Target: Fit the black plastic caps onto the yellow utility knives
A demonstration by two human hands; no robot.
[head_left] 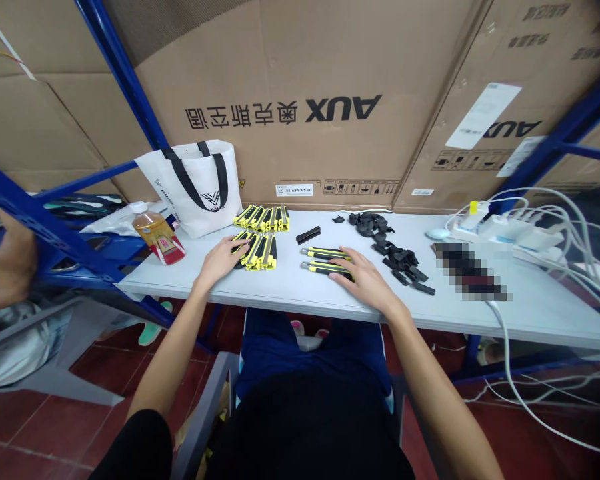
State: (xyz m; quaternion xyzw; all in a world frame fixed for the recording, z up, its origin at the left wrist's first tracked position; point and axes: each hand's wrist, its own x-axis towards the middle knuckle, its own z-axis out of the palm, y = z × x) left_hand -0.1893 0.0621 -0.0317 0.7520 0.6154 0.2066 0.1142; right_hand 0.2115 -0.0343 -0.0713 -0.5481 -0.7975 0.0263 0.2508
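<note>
Far left: another person's hand [7, 263] at the blue shelf frame [55, 233], well apart from the work. Next along the pale smooth desk [300, 290]: a plastic bottle [157, 235] of amber drink lying tilted, then a white fabric tote bag [200, 187] with black straps, upright against the cardboard boxes [305, 100] printed AUX.

Utility knives, yellow-and-black, slim bars: back stack [263, 218] just right of the bag, front stack [257, 251] nearer the desk edge. Left hand [223, 259] lies palm down, arm stretched forward, fingers [237, 243] loosely spread and touching the left end of the front stack; not gripping anything.

Between the hands: one small black flat piece [309, 235] lying alone. Two single knives lie side by side, lengthwise: far one [325, 253], near one [325, 268]. Right hand [363, 277] palm down, fingers a little apart, tips resting over the right ends of both knives; no pinch visible.

Right of that hand: scattered heap of black plastic parts [393, 250], irregular, matte. Then a blurred dark patch, can't tell what it is. Far right: white power strip [500, 230] with plugs and a tangle of white cables [565, 227] trailing off the desk edge. Small white rounded object [437, 234] just left of the strip.

Nothing blocks either hand.
</note>
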